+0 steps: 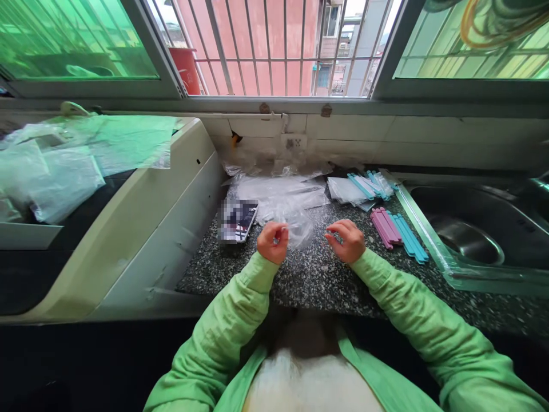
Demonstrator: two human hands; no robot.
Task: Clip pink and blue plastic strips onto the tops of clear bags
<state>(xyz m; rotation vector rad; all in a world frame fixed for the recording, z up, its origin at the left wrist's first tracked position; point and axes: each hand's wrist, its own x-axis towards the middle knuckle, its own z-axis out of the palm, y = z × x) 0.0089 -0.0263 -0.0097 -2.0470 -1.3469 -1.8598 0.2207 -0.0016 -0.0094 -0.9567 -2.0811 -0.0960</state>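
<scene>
My left hand (273,241) is closed in a pinch at the near edge of a crumpled clear plastic bag (299,228), which seems caught between thumb and fingers. Over the speckled counter to the right, my right hand (346,240) has its thumb and forefinger apart, with nothing visible between them. Flat clear plastic bags (278,191) lie in a layer beyond both hands. To the right of my right hand sit a bundle of pink strips (385,228) and a bundle of blue strips (407,236).
A phone (240,221), partly blurred, lies left of my left hand. Packed white pieces with blue strips (362,187) rest at the back right. A steel sink (429,240) borders the right; a pale stove-like unit (171,212) bearing plastic bags borders the left. Behind is a wall socket (294,141).
</scene>
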